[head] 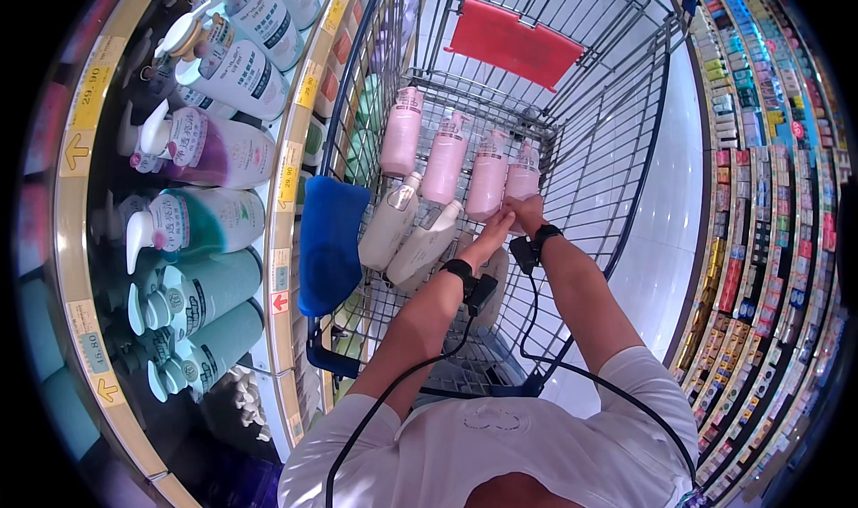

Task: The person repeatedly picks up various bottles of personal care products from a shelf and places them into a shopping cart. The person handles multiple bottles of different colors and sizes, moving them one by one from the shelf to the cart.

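Both of my hands meet at the lower end of the rightmost pink pump bottle, inside a wire shopping cart. My right hand is curled around its base. My left hand reaches in from the left with its fingertips against the base; its grip is partly hidden. Left of this bottle lie more pink pump bottles in a row, the nearest right beside my hands. Closer to me lie cream-coloured bottles, one at the left and another beside it. More pale bottles are partly covered by my left forearm.
A blue plastic piece sits on the cart's left side, and a red panel at its far end. Shelves on the left hold pump bottles behind price strips. Packed shelves stand across the aisle. Black cables run from my wrist devices.
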{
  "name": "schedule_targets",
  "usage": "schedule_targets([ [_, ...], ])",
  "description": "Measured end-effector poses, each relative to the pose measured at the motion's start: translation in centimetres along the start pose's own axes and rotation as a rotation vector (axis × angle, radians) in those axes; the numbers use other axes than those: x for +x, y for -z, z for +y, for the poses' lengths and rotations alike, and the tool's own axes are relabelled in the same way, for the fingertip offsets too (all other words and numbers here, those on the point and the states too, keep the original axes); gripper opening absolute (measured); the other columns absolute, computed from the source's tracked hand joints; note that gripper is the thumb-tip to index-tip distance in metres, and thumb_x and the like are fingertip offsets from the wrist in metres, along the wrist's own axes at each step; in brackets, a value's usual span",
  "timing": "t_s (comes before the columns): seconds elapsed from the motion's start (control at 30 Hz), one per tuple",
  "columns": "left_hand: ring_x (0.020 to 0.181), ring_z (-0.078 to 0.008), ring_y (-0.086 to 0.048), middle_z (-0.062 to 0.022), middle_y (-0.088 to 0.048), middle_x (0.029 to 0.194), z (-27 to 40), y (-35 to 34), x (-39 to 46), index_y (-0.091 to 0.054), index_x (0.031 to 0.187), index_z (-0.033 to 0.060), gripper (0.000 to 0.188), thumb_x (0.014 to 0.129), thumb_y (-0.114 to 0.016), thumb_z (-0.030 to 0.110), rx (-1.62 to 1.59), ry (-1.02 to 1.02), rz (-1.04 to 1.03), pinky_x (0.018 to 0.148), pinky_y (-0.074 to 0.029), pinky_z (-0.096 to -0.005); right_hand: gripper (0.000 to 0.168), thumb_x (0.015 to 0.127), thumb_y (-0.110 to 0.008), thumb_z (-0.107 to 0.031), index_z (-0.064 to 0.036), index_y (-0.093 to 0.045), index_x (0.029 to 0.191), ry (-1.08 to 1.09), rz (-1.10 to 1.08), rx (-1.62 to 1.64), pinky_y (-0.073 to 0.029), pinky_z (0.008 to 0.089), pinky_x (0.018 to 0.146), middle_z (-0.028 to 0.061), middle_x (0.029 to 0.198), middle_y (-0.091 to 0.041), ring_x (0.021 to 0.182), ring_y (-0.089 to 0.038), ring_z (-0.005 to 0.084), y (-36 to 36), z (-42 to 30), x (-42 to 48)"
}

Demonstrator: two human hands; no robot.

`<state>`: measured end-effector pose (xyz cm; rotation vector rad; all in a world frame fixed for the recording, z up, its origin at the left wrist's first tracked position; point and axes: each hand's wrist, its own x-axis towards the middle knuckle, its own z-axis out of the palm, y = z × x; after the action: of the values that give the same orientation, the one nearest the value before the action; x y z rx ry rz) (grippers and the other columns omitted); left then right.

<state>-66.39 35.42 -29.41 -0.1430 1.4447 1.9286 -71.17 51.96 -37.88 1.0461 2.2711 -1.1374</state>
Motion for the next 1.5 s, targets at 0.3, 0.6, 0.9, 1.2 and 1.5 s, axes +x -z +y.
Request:
schedule_targets([
  [0.3,0.113,-0.0185,-0.052,-0.0132,-0.058,0.122,1.7,1.6,-1.9,-0.051,0.128,-0.0014,0.048,0.094,-0.052,0.033,0.107,-0.13,0.138,0.097,-0.039,-0.0298,0.057,0.066,-0.071,-0.014,0.009,-0.051,0.114,0.226,0.301,-0.176,-0.05,0.0416,0.086,0.026,0.108,-0.061,0.096,-0.062,0.0391,-0.3,-5.9,-5.8],
  [0.6,0.106,-0.0316,-0.055,-0.0149,-0.058,0.114,16.6,8.0,-23.6,-0.053,0.122,0.0025,0.045,0.079,-0.062,0.007,1.054,-0.845,0.816,0.093,-0.043,-0.0394,0.056,0.081,-0.06,-0.002,-0.005,-0.043,0.133,0.95,-0.749,0.385,-0.048,0.0294,0.084,0.0132,0.131,-0.05,0.109,-0.055,0.0198,-5.8,-20.8,-23.0],
  [0.9,0.101,-0.039,-0.056,-0.0213,-0.055,0.115,14.3,12.2,-30.5,-0.036,0.137,0.0057,0.064,0.076,-0.059,0.002,1.025,-0.581,1.0,0.082,-0.047,-0.0461,0.023,0.075,-0.073,-0.02,-0.003,-0.058,0.08,1.152,-0.558,0.051,-0.039,0.0263,0.053,-0.0009,0.065,-0.05,0.059,-0.044,0.0092,-7.9,-23.0,-29.8],
  [1.2,0.104,-0.0291,-0.06,-0.0139,-0.062,0.113,11.5,8.0,-46.5,-0.05,0.126,0.0056,0.048,0.08,-0.057,0.001,0.597,-0.864,0.938,0.09,-0.045,-0.0349,0.017,0.086,-0.061,-0.01,-0.002,-0.053,0.099,1.207,-1.088,0.234,-0.041,0.0207,0.073,-0.0003,0.087,-0.056,0.082,-0.05,0.0056,-0.8,-20.9,-45.4],
  [1.5,0.106,-0.0249,-0.058,-0.0183,-0.058,0.116,5.2,16.3,-59.6,-0.045,0.13,0.0051,0.055,0.079,-0.065,0.006,0.458,-0.797,1.414,0.091,-0.045,-0.0337,0.04,0.083,-0.066,-0.019,0.0,-0.049,0.114,1.36,-0.931,0.255,-0.046,0.0314,0.081,0.0118,0.094,-0.061,0.088,-0.058,0.0208,-19.0,-19.0,-56.3],
])
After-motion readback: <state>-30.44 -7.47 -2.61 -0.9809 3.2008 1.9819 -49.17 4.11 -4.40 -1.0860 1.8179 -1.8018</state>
